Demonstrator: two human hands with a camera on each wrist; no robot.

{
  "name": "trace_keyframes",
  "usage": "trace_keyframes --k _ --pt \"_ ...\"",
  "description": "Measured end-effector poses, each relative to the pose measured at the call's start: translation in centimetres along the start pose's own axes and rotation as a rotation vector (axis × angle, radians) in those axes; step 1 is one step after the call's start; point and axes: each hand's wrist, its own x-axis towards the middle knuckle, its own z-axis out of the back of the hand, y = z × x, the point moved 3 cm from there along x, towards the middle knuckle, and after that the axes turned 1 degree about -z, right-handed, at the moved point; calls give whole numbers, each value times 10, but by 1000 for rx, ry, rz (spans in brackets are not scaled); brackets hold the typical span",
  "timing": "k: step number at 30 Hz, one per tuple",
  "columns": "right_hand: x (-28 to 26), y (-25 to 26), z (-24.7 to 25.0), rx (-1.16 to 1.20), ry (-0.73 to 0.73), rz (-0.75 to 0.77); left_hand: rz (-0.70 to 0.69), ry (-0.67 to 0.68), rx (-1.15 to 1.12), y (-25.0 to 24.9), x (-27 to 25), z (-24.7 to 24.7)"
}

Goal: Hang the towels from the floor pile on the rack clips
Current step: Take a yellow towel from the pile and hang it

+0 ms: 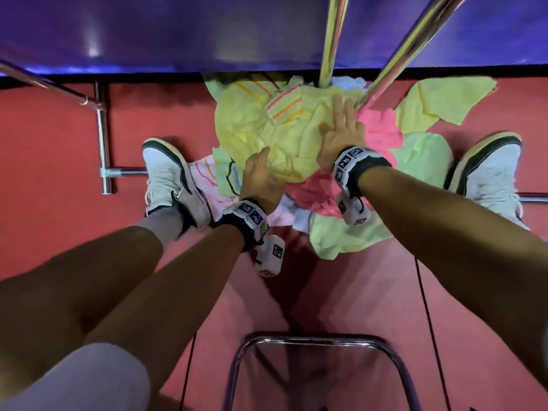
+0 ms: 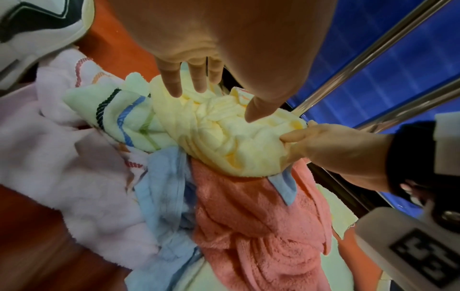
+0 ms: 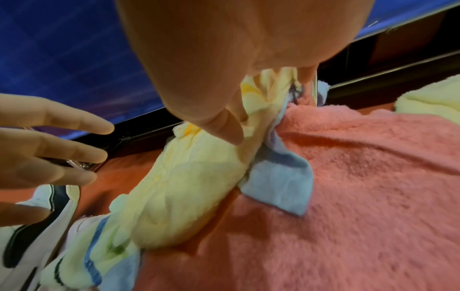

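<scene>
A pile of towels lies on the red floor between my feet. On top sits a crumpled yellow towel (image 1: pixel 284 134) (image 2: pixel 224 137) (image 3: pixel 186 187). My left hand (image 1: pixel 258 173) (image 2: pixel 211 102) hovers just over its near left side with fingers spread and straight, holding nothing. My right hand (image 1: pixel 341 126) (image 3: pixel 270 108) rests on the towel's far right side, fingers extended, thumb tip touching the cloth. A pink fleece towel (image 1: pixel 382 129) (image 2: pixel 248 216) (image 3: pixel 361 187) and a blue towel (image 2: pixel 164 187) (image 3: pixel 278 183) lie underneath. No rack clips are in view.
Chrome rack poles (image 1: pixel 332 40) rise from behind the pile, close to my right hand. A rack base bar (image 1: pixel 102 137) lies at the left. My shoes (image 1: pixel 172 179) (image 1: pixel 489 173) flank the pile. A chrome tube frame (image 1: pixel 320 342) stands near me.
</scene>
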Motion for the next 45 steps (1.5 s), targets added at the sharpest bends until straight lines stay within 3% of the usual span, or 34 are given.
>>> trace_keyframes --k 3,5,9,12,15,18,23,26,29,34,39,42,45 --pt "6 -1 2 -8 12 12 -66 3 3 3 -1 -1" --pt "-1 -1 13 68 -65 55 -81 23 9 4 -3 -3" --pt "-44 14 22 254 -81 193 -22 61 -20 -12 -10 4" --pt "-92 34 31 440 -13 234 -78 224 15 -33 -22 10" --pt "-136 52 49 504 -69 387 -160 409 236 -64 -54 27" --pt "-173 53 66 520 -116 437 -325 461 232 -94 -95 53" --pt "-245 59 102 379 -167 657 -485 396 320 -114 -151 93" --pt "-281 60 124 339 -208 671 -557 367 385 -124 -186 109" --pt "-312 53 145 365 -274 658 -573 285 189 -127 -207 125" --pt "-349 34 170 605 -541 574 -704 229 -268 -158 -252 147" --pt "-360 29 186 655 -481 527 -641 71 -643 -189 -267 173" --pt "-357 25 184 769 -562 445 -580 18 -662 -180 -259 173" --pt "-356 22 170 788 -599 447 -515 30 -535 -161 -251 154"
